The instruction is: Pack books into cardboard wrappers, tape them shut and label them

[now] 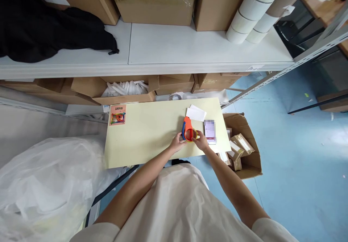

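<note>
An orange and blue tape dispenser (188, 126) with a roll of tape in it is held over the pale yellow table (152, 133). My left hand (178, 142) grips its lower left side, fingers closed around the edge. On the other side, my right hand (200, 140) has its fingers closed on the roll end of the dispenser. White paper slips (196, 113) lie just beyond the dispenser. A phone-like rectangle with a blurred, light screen (210, 130) lies beside my right hand.
A pink printed card (117, 114) lies at the table's far left corner. An open carton of small boxes (252, 162) stands on the floor at right. Behind the table is a shelf (174, 46) with cartons and white rolls (252, 8). A translucent plastic bag (49, 184) bulges at left.
</note>
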A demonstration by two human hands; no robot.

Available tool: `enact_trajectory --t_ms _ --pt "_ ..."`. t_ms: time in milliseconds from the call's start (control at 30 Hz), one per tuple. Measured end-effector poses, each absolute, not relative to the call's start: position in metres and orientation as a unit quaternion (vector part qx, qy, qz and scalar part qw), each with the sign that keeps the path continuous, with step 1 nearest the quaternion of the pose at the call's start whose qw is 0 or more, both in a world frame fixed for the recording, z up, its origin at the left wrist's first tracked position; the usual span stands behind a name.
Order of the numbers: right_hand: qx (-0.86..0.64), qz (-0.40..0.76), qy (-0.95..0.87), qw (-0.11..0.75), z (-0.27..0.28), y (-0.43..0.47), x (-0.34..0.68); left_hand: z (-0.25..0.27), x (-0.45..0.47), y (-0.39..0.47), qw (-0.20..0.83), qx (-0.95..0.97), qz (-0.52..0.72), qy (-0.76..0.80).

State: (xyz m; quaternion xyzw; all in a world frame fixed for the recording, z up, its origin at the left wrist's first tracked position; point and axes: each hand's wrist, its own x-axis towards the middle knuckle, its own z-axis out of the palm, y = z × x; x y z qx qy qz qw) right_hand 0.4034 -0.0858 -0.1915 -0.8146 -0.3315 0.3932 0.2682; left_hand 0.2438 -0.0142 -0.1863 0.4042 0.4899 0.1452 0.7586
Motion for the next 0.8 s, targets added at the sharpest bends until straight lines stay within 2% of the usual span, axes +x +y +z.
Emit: enact_trajectory --t_ms 467,667,800 --pt "-0.860 0.326 -0.347 0.187 -0.185 -0.090 0.402 -0.184 0.252 -0.019 0.770 0.398 0.108 0.487" --pt "-0.857 0.326 -0.351 0.189 -0.185 -0.092 0.399 -0.184 0.247 -0.022 0.757 0.413 0.085 0.500" --pt "-0.860 0.305 -0.342 0.223 -0.180 -0.096 0.399 -0.179 0.240 -0.020 0.746 0.432 0.078 0.501"
